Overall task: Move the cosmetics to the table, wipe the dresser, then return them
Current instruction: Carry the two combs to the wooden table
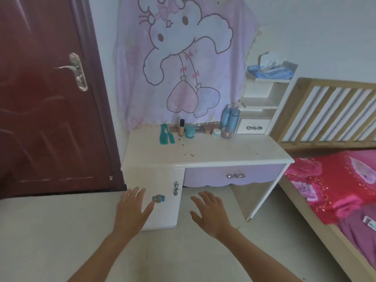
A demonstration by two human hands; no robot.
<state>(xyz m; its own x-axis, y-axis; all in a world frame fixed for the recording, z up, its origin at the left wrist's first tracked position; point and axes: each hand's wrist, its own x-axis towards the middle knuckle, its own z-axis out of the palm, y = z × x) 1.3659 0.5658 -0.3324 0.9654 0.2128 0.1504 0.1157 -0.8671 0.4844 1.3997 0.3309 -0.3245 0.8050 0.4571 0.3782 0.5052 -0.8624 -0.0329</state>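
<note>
Two bare hands, the left hand (131, 208) and the right hand (209, 212), are spread wide and nothing is held. Beyond them, the white dresser with a lilac drawer (203, 151) is seen speckled with debris. The small teal and blue cosmetics (190, 130) are ranged along its back edge; nothing is judged moved or wiped yet.

Head view, looking forward and down at the dresser (205, 149).
The single wide-angle camera faces the dresser front-on from a few steps back; both arms reach out below it, door left of it, bed right.
</note>
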